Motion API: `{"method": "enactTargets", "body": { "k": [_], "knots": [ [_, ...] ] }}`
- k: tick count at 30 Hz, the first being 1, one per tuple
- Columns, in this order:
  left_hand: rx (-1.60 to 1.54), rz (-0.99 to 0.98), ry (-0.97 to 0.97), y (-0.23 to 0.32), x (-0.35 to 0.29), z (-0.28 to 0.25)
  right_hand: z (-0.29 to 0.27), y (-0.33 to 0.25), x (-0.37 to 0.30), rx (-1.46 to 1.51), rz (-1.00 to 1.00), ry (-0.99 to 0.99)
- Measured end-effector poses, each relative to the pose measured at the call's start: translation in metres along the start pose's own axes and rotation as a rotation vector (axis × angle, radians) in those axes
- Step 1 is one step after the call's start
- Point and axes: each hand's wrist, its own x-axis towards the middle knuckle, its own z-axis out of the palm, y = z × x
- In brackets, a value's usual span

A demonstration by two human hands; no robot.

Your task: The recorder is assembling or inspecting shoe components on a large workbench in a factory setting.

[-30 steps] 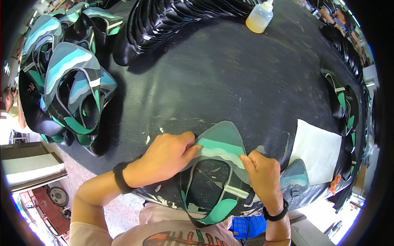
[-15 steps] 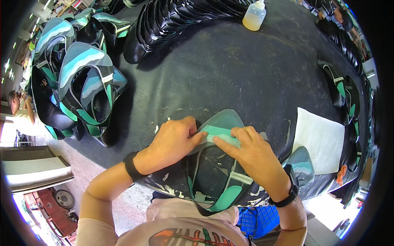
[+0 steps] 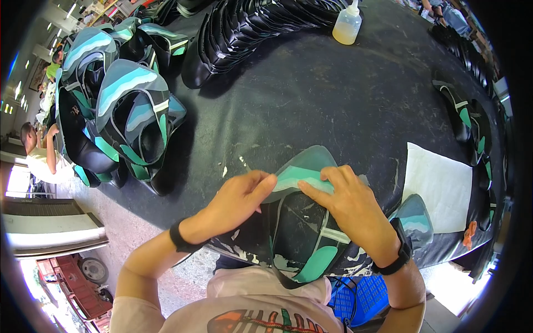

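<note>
Both hands have closed in: left hand (image 3: 236, 201) and right hand (image 3: 351, 206) now pinch the teal shoe upper (image 3: 302, 233) at the desk's (image 3: 333, 105) near edge, folding its toe.

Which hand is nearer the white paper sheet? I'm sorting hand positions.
Right. The right hand presses the teal shoe upper just left of the white paper sheet; the left hand lies farther left, beyond the upper.

Glue bottle (image 3: 347, 25), white sheet (image 3: 437, 186)
</note>
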Motion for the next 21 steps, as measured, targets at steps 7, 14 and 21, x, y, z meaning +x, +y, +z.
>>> {"method": "enactTargets", "body": {
  "k": [7, 14, 21],
  "knots": [
    [0.240, 0.225, 0.091, -0.011, 0.027, 0.007, 0.001, 0.010, -0.004, 0.117, 0.004, 0.045],
    [0.561, 0.445, 0.273, 0.022, 0.010, 0.009, -0.037, 0.035, -0.053, 0.346, 0.149, 0.276],
    [0.637, 0.933, -0.124, 0.028, 0.011, 0.053, -0.022, 0.024, -0.070, 0.253, 0.022, 0.239]
  ]
}}
